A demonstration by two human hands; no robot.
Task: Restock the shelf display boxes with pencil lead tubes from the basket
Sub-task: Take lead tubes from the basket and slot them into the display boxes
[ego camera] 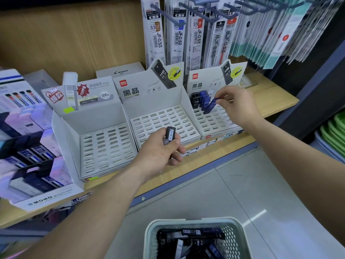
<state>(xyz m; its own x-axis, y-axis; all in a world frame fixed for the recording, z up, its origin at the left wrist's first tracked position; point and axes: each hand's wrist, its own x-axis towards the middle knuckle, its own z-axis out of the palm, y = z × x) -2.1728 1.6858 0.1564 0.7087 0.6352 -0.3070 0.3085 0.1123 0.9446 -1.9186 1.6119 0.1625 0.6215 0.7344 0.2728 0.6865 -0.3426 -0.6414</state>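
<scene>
Three white slotted display boxes stand side by side on the wooden shelf: a left box (pixel 104 146), a middle box (pixel 160 120) and a right box (pixel 214 120). Several black and blue lead tubes (pixel 200 99) stand in the right box's back rows. My right hand (pixel 233 103) pinches a blue tube (pixel 211 106) over that box, its lower end at the slots. My left hand (pixel 160 152) grips black tubes (pixel 170 134) in front of the middle box. A pale green basket (pixel 240 238) at the bottom holds several loose tubes (pixel 190 242).
Refill packs hang on pegs (pixel 196 34) above the boxes. A MONO display (pixel 28 143) with tubes fills the shelf's left side. A Pilot box (pixel 121 71) sits behind. Green trays (pixel 334 135) are stacked at the right. Grey floor lies below the shelf edge.
</scene>
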